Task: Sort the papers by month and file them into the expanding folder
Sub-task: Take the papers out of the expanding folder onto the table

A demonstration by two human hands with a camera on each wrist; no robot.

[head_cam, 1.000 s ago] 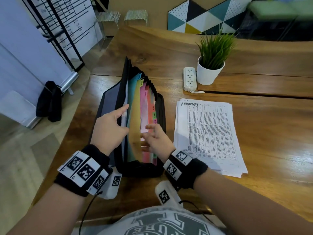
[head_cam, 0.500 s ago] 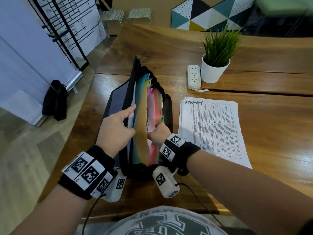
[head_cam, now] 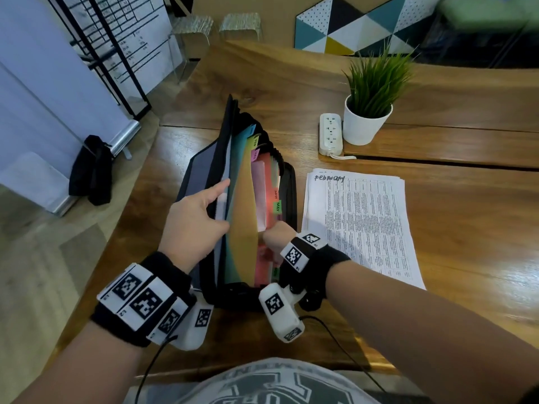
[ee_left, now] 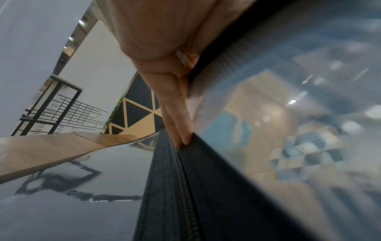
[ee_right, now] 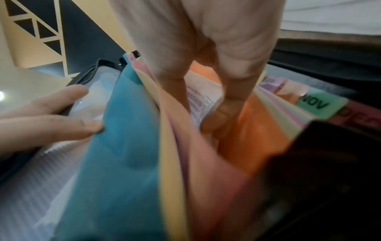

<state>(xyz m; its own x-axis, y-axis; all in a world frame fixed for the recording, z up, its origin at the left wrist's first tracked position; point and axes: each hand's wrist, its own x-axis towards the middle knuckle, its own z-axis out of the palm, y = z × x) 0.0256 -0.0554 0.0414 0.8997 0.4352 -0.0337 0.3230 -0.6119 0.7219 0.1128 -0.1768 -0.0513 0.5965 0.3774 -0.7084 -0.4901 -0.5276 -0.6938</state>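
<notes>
- Head view: black folder (head_cam: 288, 193) stands open on the wooden table (head_cam: 466, 243), just left of the paper stack (head_cam: 364, 225).
- Folder holds coloured dividers: teal, yellow, pink, orange. Side tabs read FEB, APR, MAY; the right wrist view shows NOV and DEC.
- Folder long axis runs away from the person; the open mouth faces up.
- Stack lies flat, long axis also away from the person. Its top sheet is a printed table headed "February" at the far edge.
- Left hand (head_cam: 192, 225) presses straight fingers (ee_left: 177, 117) against the front wall by the zipper, spreading the front pocket.
- Right hand (head_cam: 277, 237) reaches down between the pink and orange dividers; its thumb and fingers (ee_right: 233, 91) pinch a printed sheet (ee_right: 201, 97) inside that pocket.
- Potted plant (head_cam: 370, 103) and power strip (head_cam: 331, 134) stand beyond the stack.
</notes>
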